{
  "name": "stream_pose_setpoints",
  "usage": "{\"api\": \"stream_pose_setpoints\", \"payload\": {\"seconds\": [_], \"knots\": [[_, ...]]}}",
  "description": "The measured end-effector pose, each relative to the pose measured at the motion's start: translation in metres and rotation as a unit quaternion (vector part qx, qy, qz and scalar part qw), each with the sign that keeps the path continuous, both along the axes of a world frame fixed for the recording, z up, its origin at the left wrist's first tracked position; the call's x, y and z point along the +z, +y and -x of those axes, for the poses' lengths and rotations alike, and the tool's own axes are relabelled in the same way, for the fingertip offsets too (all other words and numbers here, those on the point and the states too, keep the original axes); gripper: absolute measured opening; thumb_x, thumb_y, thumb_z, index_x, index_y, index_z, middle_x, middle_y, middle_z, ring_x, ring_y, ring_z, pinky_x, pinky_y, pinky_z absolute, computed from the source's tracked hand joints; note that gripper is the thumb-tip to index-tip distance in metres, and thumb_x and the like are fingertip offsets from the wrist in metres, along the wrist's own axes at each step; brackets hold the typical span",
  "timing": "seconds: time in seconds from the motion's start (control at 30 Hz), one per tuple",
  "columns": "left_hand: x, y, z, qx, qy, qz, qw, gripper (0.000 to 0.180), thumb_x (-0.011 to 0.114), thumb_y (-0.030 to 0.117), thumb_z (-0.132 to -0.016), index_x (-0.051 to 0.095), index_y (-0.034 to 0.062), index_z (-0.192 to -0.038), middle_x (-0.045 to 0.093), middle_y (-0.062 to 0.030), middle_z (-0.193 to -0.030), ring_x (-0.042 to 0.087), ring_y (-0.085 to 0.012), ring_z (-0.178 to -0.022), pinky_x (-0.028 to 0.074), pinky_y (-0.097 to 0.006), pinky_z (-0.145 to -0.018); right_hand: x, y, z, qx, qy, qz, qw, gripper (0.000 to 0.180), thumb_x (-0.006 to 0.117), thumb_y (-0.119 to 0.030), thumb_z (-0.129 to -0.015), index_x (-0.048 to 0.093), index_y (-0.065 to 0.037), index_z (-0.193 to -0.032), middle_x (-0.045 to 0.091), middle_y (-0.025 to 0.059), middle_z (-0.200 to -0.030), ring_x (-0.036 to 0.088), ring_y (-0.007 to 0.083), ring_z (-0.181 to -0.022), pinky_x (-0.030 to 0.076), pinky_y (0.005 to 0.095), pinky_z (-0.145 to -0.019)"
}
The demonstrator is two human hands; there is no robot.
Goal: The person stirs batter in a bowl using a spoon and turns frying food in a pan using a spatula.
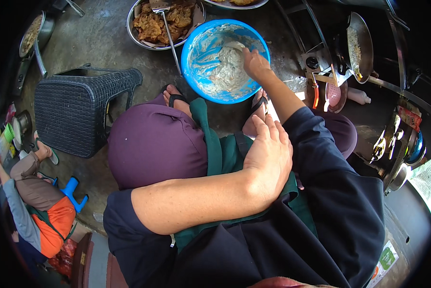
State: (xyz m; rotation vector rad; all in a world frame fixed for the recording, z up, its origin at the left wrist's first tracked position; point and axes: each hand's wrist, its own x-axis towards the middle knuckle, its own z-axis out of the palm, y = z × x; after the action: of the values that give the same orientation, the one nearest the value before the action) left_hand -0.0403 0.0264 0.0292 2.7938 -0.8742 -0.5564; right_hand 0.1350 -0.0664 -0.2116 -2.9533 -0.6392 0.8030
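Reaching forward, my right hand point(255, 63) grips a white scoop in the round blue plastic bowl point(196, 41) of pale batter, while my left hand point(268, 153) rests open, well behind the bowl.

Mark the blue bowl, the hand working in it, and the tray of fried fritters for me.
blue bowl point(196, 41): head view, on its left rim.
right hand point(255, 65): head view, back of the hand.
tray of fried fritters point(135, 38): head view, on its left metal rim.

The round blue bowl point(196, 57) sat upright on the concrete floor point(100, 38) between my feet, smeared inside, with pale thick batter point(227, 72) heaped at its middle.
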Motion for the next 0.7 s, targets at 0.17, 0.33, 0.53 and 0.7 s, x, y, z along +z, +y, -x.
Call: {"api": "stream_pose_setpoints", "payload": {"seconds": [0.17,0.33,0.53,0.7], "knots": [[0.005,0.007,0.003,-0.007,0.013,0.008,1.0,0.046,0.047,0.024,-0.089,0.049,-0.0013,-0.128,0.048,-0.0232,-0.132,0.045,-0.0385,-0.124,0.038,-0.055,-0.097,0.03,-0.012,0.021,0.063,0.08,0.057,0.993,0.035,0.037,-0.011,-0.088,0.049,-0.006,-0.121,0.055,0.0306,-0.113,0.058,0.044,-0.1,0.047,0.049,-0.085],[0.005,0.005,0.005,0.005,0.014,0.001,1.0,0.046,0.048,0.024,-0.089,0.05,-0.0012,-0.127,0.048,-0.0232,-0.132,0.045,-0.0377,-0.124,0.039,-0.054,-0.097,0.049,0.003,-0.004,0.054,0.077,-0.004,0.996,0.033,0.039,-0.011,-0.086,0.055,0.0,-0.113,0.062,0.0287,-0.103,0.06,0.0415,-0.102,0.047,0.0471,-0.089],[-0.001,-0.004,-0.003,-0.006,-0.009,-0.003,1.0,0.047,0.049,0.027,-0.089,0.05,-0.0015,-0.126,0.049,-0.0229,-0.131,0.045,-0.0371,-0.125,0.038,-0.054,-0.097,-0.005,-0.005,-0.001,-0.01,0.028,-0.021,0.999,0.032,0.037,-0.013,-0.089,0.049,-0.003,-0.117,0.053,0.03,-0.117,0.057,0.0445,-0.105,0.046,0.047,-0.091],[0.004,0.008,0.007,0.022,0.012,-0.009,1.0,0.047,0.049,0.026,-0.089,0.05,-0.0015,-0.127,0.049,-0.0229,-0.131,0.045,-0.0374,-0.124,0.038,-0.054,-0.097,0.034,0.022,0.04,0.114,0.112,0.037,0.986,0.032,0.039,-0.014,-0.088,0.052,-0.005,-0.116,0.057,0.0275,-0.114,0.059,0.0432,-0.103,0.047,0.0473,-0.089]]}}
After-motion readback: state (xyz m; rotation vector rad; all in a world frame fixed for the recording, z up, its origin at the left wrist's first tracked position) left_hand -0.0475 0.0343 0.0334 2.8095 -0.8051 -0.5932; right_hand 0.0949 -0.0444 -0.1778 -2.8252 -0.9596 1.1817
